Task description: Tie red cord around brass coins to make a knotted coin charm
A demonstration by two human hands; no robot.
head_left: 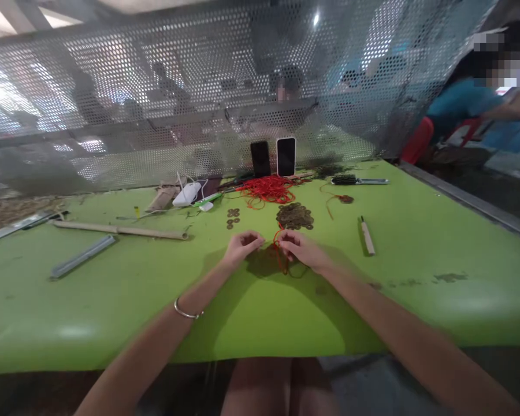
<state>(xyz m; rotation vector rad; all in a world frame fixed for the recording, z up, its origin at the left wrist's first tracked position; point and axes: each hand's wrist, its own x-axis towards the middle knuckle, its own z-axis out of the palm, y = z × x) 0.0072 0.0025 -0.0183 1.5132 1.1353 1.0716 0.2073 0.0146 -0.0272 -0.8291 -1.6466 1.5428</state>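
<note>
Both my hands rest on the green table (112,300) near its middle. My left hand (242,246), a thin bangle on its wrist, has its fingers curled together in a pinch. My right hand (301,247) is also pinched, and a red cord (281,254) loops between the two hands and hangs down under the right one. Just beyond my hands lies a heap of brown coins (294,216), and behind that a tangle of red cord (268,189). A few coins (233,218) lie apart to the left.
Two phones (273,157) lean against the perforated metal screen (199,98). A white charger (187,194), a bamboo stick (121,230), metal bars (83,256), a brush (359,181) and a small knife (367,236) lie around. A person in blue (468,104) sits at the right.
</note>
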